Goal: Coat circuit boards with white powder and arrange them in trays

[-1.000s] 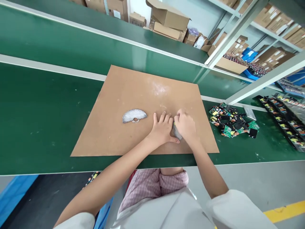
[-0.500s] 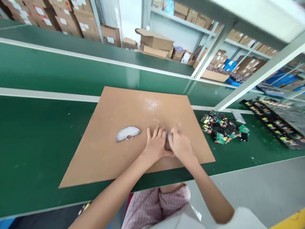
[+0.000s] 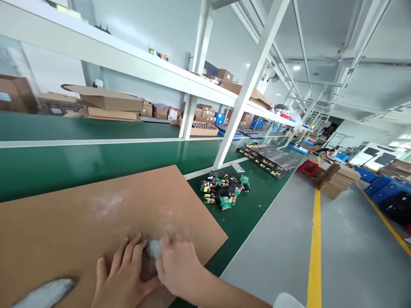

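My left hand (image 3: pixel 123 267) lies on a brown board (image 3: pixel 135 188), fingers spread and pressed down. Close on its right, my right hand (image 3: pixel 178 263) is closed and smeared by motion. A small whitish-grey piece (image 3: pixel 154 249) shows between the two hands, at the right hand's fingers; blur and the fingers hide its kind. A pale, dark-edged flat piece (image 3: pixel 48 294) lies on the board at the lower left, cut off by the frame. Whitish smudges mark the board.
A pile of circuit boards (image 3: pixel 224 188) sits right of the board on the green table (image 3: pixel 269 192). Beyond it stand black trays of parts (image 3: pixel 266 160). A white post (image 3: pixel 237 115) rises behind the pile. Cardboard boxes (image 3: pixel 109 102) line the back; a grey floor lies right.
The view has swung up and to the right, bringing in the aisle and ceiling. Both hands stay together on the board around the grey piece; the half-round piece now sits partly out of frame.
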{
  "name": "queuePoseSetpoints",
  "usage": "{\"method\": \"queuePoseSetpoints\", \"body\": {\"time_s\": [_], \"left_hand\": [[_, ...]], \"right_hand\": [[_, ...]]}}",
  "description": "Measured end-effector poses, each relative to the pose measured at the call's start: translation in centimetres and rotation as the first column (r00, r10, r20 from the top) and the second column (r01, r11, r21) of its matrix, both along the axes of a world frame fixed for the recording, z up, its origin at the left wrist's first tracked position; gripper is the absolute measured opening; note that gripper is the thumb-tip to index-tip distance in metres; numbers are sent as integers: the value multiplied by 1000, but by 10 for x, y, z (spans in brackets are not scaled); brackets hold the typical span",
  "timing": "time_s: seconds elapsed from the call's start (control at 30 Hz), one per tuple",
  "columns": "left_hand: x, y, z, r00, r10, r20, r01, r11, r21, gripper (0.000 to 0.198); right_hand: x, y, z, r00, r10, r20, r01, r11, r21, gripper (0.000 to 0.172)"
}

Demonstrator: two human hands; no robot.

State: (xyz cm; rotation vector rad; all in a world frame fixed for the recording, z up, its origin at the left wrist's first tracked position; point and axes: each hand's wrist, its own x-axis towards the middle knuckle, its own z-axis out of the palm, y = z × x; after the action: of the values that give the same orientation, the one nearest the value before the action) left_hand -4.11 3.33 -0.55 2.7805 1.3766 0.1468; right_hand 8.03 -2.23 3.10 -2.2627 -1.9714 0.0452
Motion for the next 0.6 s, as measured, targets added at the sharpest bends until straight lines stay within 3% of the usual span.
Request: {"method": "queuePoseSetpoints", "body": {"time_s": [0.13, 0.23, 0.43, 0.6], "left_hand": [[1, -1, -4, 996, 15, -89, -7, 996, 92, 73], [2, 2, -9, 990, 39, -135, -18, 988, 156, 76], [-1, 9, -20, 995, 24, -101, -8, 988, 155, 71], [1, 9, -24, 990, 48, -132, -22, 982, 187, 79]], "right_hand": [[-7, 18, 2, 996, -48, -75, 50, 998, 28, 25], [-8, 29, 10, 994, -48, -97, 52, 998, 42, 29], [-4, -4, 9, 999, -17, -43, 18, 1000, 21, 27], [-7, 30, 7, 995, -52, -85, 60, 994, 90, 28]]}}
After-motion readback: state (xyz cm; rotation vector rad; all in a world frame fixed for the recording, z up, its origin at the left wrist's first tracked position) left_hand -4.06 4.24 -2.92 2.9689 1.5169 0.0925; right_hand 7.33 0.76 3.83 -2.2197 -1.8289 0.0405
